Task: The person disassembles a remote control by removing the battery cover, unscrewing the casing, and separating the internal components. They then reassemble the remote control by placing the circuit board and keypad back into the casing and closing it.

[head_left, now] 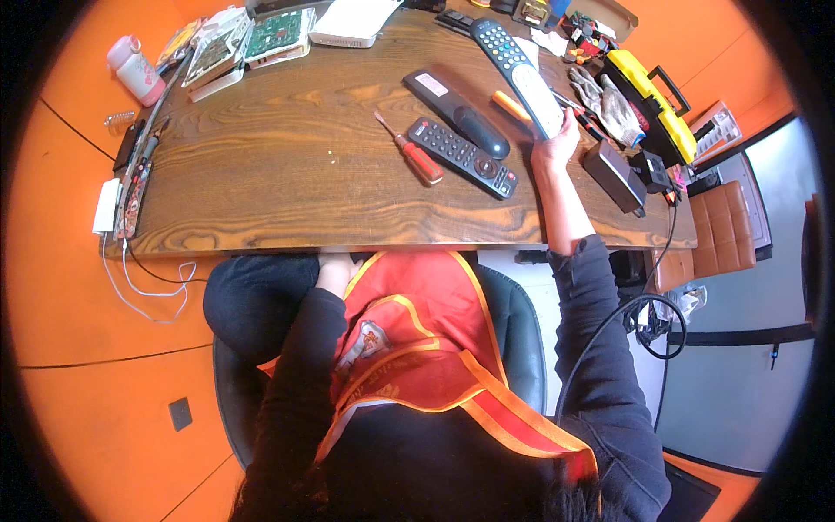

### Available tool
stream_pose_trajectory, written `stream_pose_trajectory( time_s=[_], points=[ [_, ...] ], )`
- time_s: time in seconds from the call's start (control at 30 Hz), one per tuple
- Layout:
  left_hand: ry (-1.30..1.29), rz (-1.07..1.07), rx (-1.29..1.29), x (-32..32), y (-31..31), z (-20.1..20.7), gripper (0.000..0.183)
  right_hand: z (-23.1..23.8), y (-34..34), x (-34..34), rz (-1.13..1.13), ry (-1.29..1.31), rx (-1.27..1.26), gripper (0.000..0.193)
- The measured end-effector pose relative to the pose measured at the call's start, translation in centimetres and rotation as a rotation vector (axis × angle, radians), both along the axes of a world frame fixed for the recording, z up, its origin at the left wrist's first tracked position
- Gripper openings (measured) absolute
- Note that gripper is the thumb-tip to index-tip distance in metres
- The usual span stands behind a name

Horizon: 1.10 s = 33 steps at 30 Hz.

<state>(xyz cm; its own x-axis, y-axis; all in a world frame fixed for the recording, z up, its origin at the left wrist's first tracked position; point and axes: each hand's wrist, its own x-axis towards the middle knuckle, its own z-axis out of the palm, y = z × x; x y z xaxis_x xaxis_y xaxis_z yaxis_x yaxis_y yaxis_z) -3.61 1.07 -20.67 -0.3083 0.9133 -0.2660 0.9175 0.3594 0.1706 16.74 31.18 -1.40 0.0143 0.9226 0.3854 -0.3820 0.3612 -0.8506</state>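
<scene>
My right hand point(557, 146) is closed round the lower end of a long silver-grey remote control point(532, 89), raised over the right part of the table, its keypad end pointing away from me. To its left lie a black remote control point(463, 157) with many buttons and a dark one point(456, 111) with a rounded glossy end. Beside them rests a screwdriver point(422, 163) with a red handle. A yellow-orange handled tool point(511, 106) is partly covered by the held remote. Down at my lap is my left hand point(334, 271), its fingers hidden at the table's edge.
Along the wooden table's point(261, 174) right side are work gloves point(615, 109), a yellow-and-black toolbox point(648, 96), a dark box-shaped device point(614, 177) and a black adapter point(651, 170). Opened devices with circuit boards point(277, 36) stand at the back left, near a pink-and-white bottle point(136, 71).
</scene>
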Motion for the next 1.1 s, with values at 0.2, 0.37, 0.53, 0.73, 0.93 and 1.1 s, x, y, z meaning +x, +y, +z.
stream_pose_trajectory(
  time_s=[0.2, 0.37, 0.53, 0.73, 0.93, 1.1],
  points=[
    [0.004, -0.012, 0.056, -0.4, 0.3, -0.5, 0.044, -0.2, 0.0, 0.3, -0.011, -0.159, 0.038, 0.018],
    [-0.001, -0.019, 0.138, -0.5, -0.2, -0.5, 0.047, 0.5, -0.5, 0.0, -0.076, -0.226, -0.065, 0.028],
    [-0.253, -0.014, 0.264, 3.4, -3.1, 5.5, 0.05, 2.4, -1.8, 0.3, 0.062, 0.011, -0.112, 0.033],
    [-0.775, 0.004, 0.293, 3.7, -7.2, 26.1, 0.013, 3.9, -3.4, -0.3, 0.147, 0.021, -0.224, 0.034],
    [-0.047, -0.275, 1.283, 4.9, -4.9, 35.9, 0.009, 4.0, -4.1, -0.9, 0.059, 0.013, -0.18, 0.034],
    [-0.138, -0.477, 1.262, 4.4, -2.8, 35.3, 0.009, 3.6, -3.6, -0.2, 0.115, 0.166, -0.237, 0.032]
  ],
)
